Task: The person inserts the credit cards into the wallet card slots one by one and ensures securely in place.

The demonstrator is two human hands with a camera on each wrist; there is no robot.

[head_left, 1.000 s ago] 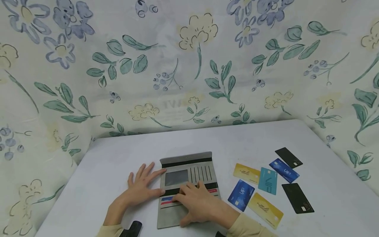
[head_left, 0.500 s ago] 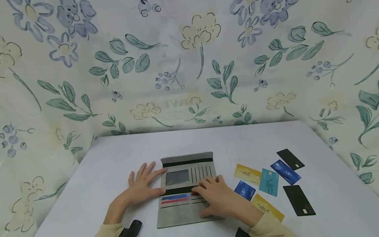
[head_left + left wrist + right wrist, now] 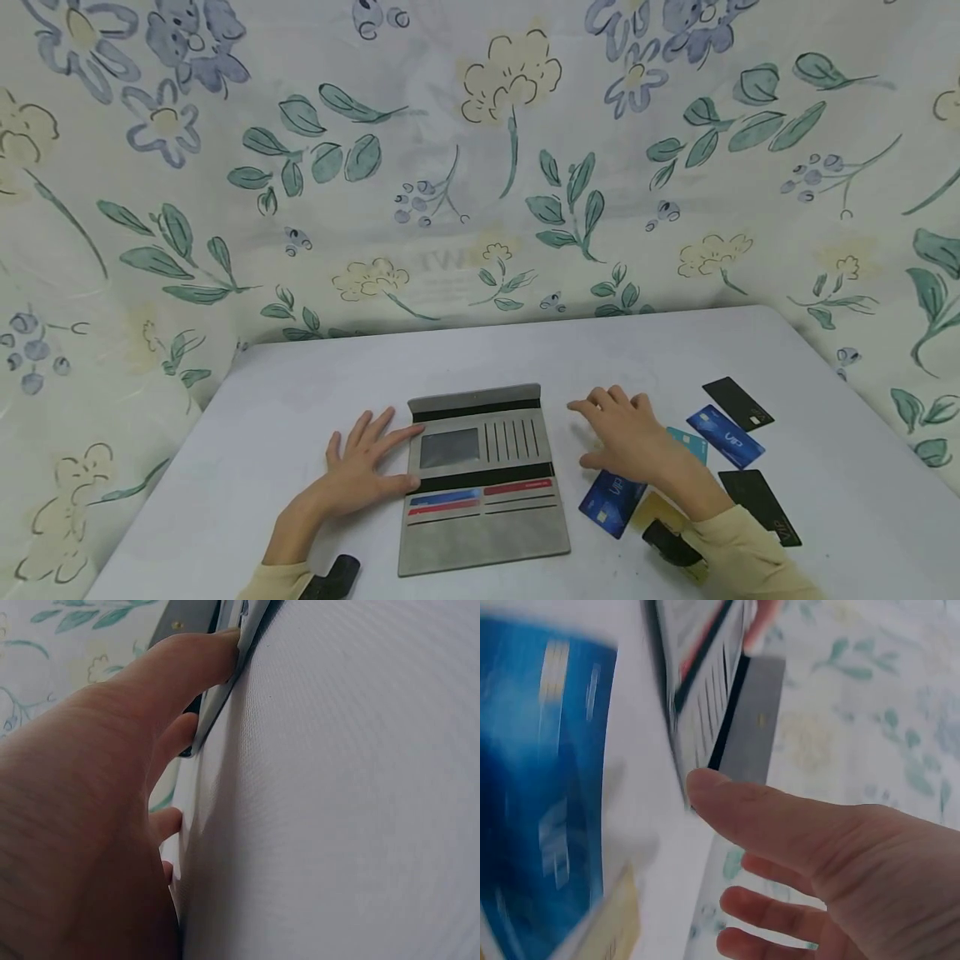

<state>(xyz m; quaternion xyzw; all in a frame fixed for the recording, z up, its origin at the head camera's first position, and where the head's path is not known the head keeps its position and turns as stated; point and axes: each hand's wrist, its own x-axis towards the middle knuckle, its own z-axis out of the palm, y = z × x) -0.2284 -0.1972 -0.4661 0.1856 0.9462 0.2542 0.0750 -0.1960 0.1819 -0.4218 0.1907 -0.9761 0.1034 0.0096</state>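
While my loosely spread right hand [image 3: 633,442] partly hides some cards [image 3: 611,504], my splayed left hand [image 3: 363,471] touches the unfolded grey wallet [image 3: 491,542], its slots [image 3: 521,503] showing coloured strips [image 3: 517,487].

The wallet [image 3: 487,537] looks matt, one blue card [image 3: 547,787] glossy plastic.

Lower blue card [image 3: 611,505]: we read "VIP"
Upper blue card [image 3: 725,437]: we read "VIP" too
Lower black card [image 3: 756,502]: we make out small "VIP"
Flowered cloth [image 3: 446,279]: faint letters, unreadable to us
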